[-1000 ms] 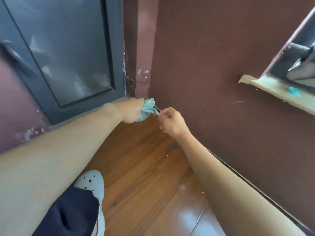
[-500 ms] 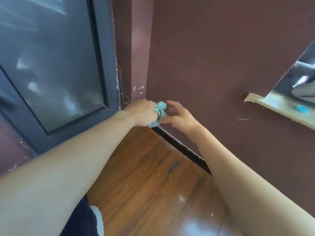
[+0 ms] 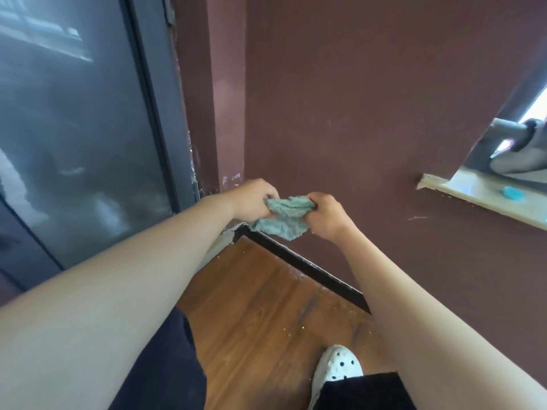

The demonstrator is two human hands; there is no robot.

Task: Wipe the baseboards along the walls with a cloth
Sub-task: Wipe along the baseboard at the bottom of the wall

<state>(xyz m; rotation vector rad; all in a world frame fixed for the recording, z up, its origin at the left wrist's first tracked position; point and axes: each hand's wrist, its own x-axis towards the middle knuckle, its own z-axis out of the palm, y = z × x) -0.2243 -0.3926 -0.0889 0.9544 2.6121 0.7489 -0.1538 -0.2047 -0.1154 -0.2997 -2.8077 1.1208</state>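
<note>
Left hand [image 3: 251, 199] and right hand [image 3: 328, 217] both closed, fingers curled round opposite ends of a crumpled teal terry cloth [image 3: 285, 217]; a loose fold hangs below. Cloth sits just above the corner end of the black strip baseboard [image 3: 305, 267], which runs along the maroon wall [image 3: 370, 113]. Brown wood-plank floor [image 3: 260, 315] below, white perforated clog [image 3: 337, 365] on it.

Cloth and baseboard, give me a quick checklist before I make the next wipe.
1. Grip on cloth: ok, left hand and right hand each clutch an end.
2. Cloth spread flat: not ok, it is bunched between the hands.
3. Cloth touching baseboard: cannot tell, it hangs in front of the corner.
4. Baseboard visible ahead: ok, the dark strip runs from the corner along the wall.
5. Floor beside it clean: not ok, pale crumbs lie there.
</note>
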